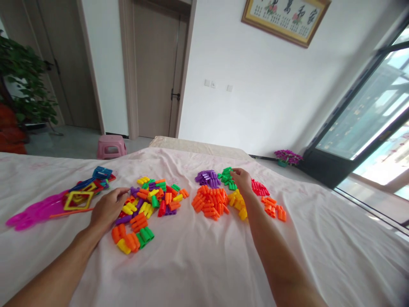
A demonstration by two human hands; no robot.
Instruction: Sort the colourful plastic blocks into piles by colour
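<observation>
From my end it looks part-sorted: single-colour piles (211, 204) on the right, mixed heap (161, 197) left over on the left. My left hand (108, 208) is at its edge, right hand (243, 179) at the green pile (226, 175); can't tell either grip.

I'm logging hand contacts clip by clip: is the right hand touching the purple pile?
Apart. The head view shows it: the right hand is over by the green pieces, which lie between it and the purple pile.
</observation>
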